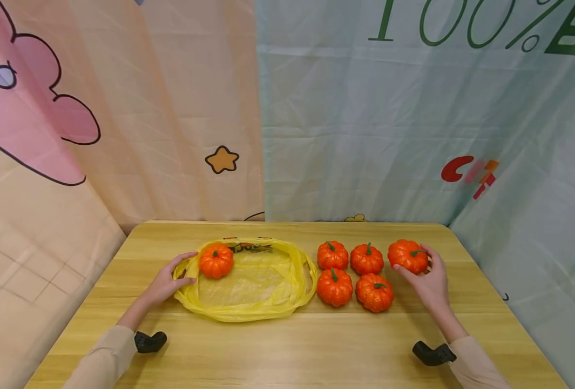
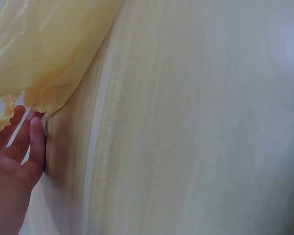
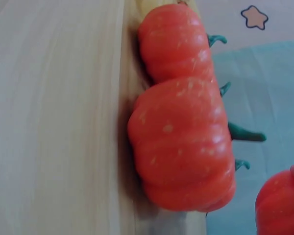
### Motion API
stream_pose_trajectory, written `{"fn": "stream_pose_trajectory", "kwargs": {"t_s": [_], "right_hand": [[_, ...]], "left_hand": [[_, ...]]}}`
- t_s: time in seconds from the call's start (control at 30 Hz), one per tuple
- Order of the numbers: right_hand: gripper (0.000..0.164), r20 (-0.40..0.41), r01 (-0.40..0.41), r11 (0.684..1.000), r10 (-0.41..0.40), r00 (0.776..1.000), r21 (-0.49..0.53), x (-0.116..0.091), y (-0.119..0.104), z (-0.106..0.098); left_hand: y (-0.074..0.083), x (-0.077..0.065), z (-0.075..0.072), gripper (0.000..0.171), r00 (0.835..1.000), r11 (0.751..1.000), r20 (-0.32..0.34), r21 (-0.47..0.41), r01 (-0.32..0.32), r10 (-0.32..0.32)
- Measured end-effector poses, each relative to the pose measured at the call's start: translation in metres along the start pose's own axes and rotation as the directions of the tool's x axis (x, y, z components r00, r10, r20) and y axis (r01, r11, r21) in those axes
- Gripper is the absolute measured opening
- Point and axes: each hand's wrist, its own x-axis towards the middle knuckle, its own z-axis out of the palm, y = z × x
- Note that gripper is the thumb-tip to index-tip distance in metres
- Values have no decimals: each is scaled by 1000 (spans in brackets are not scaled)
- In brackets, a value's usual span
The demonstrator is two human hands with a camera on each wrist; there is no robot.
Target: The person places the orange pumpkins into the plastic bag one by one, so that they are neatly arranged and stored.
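Observation:
A yellow plastic bag (image 1: 253, 310) lies spread on the table with its mouth upward. One small orange pumpkin (image 1: 216, 261) sits inside it at the left. My left hand (image 1: 164, 282) touches the bag's left edge, thumb and fingers spread apart; in the left wrist view its fingers (image 2: 36, 139) reach to the bag's hanging edge. At the right, my right hand (image 1: 430, 278) grips another orange pumpkin (image 1: 406, 256) with a green stem, thumb on the near side. In the right wrist view only part of that pumpkin (image 3: 280, 205) shows, at the lower right corner.
Between the bag and my right hand several more orange pumpkins (image 1: 334, 287) stand in two rows, close together. The wooden table (image 1: 287, 351) ends at a back edge against printed curtains (image 1: 345, 135). Black devices (image 1: 433, 354) are worn at both wrists.

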Motion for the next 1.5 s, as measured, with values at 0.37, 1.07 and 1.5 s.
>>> {"fn": "stream_pose_trajectory", "kwargs": {"t_s": [0.37,1.07,1.5], "right_hand": [[79,29,77,995,-79,996,65,-16,-32,17],[78,180,139,964,-182,967,227,-52,-68,82],[74,276,164,922,-269,923,350,-70,-99,133]], "left_hand": [[0,0,-1,62,1000,1000,-5,-15,-4,4],[1,1,0,62,1000,1000,3,-20,-12,12],[-5,0,1,62,999,1000,-17,-2,-28,28]]}}
